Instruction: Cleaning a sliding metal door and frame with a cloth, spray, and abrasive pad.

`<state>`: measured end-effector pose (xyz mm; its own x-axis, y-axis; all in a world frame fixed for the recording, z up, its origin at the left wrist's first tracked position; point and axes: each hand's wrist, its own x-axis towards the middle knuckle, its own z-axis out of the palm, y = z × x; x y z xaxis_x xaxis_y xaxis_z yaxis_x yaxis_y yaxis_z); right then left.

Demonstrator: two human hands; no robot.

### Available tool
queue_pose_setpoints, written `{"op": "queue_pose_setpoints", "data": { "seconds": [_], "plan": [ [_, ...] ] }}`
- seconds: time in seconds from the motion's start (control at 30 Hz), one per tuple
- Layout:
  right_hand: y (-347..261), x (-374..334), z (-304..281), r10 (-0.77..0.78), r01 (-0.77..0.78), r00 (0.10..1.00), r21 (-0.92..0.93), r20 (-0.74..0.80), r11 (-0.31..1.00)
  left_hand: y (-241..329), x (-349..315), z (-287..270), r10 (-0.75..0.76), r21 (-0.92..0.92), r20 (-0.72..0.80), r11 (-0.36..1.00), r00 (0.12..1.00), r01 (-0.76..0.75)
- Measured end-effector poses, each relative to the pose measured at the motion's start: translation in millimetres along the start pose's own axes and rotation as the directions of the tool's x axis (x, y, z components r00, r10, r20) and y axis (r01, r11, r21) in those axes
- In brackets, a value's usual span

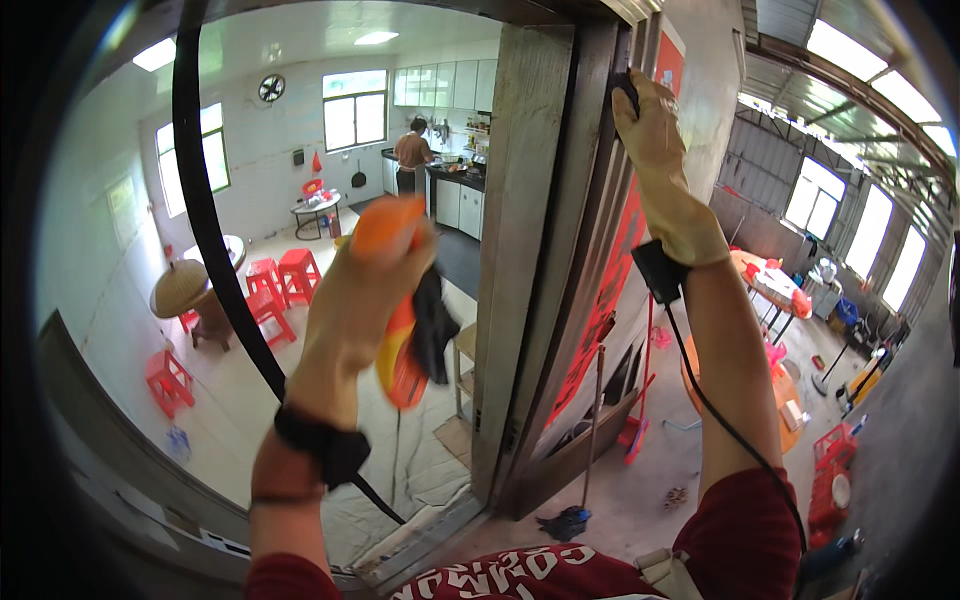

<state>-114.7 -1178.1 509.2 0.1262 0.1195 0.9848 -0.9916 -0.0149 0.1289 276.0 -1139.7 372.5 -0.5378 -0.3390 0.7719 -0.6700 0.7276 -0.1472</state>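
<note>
My left hand [368, 285], in a pale rubber glove, is raised before the doorway and smeared by motion. Its fingers close round an orange and yellow bottle-like thing [402, 365], whose exact kind the blur hides. A dark, limp piece [434, 325] hangs beside it. High on the right, my gloved right hand [655, 125] presses a small dark cloth or pad [626, 90] against the upper part of the metal door frame [595, 200]. Its fingers are bent over that dark piece, and most of it is hidden.
Through the doorway, a person [412, 155] stands at a kitchen counter, with red stools [298, 272] and a round table [316, 204] nearer. At the right, a broom or mop [565, 522] leans by the wall, near orange tables [785, 400]. A black cable [715, 410] trails along my right arm.
</note>
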Motion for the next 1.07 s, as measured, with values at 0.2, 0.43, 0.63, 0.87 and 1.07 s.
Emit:
{"op": "queue_pose_setpoints", "data": {
  "seconds": [0.2,0.43,0.63,0.87,1.07],
  "plan": [
    [-23,-2,-55,0.156,-0.190,0.900,0.044,0.407,0.981,19,139,24,0.200,-0.112,-0.196,0.968,0.960,-0.224],
    [-36,8,-86,0.092,-0.141,0.919,0.102,0.382,0.985,44,208,34,-0.044,-0.485,-0.225,0.872,0.973,-0.072],
    [-48,77,-28,-0.456,0.478,0.873,-0.119,0.170,0.870,26,170,91,-0.275,-0.952,0.000,0.295,0.962,0.084],
    [-72,4,-1,-0.197,0.456,0.790,-0.342,0.581,0.822,41,19,51,-0.300,-0.796,0.535,0.134,0.789,0.591],
    [-75,48,0,0.081,0.539,0.481,-0.367,0.873,0.758,33,-91,87,-0.378,-0.673,0.645,0.132,0.664,0.728]
  ]
}}
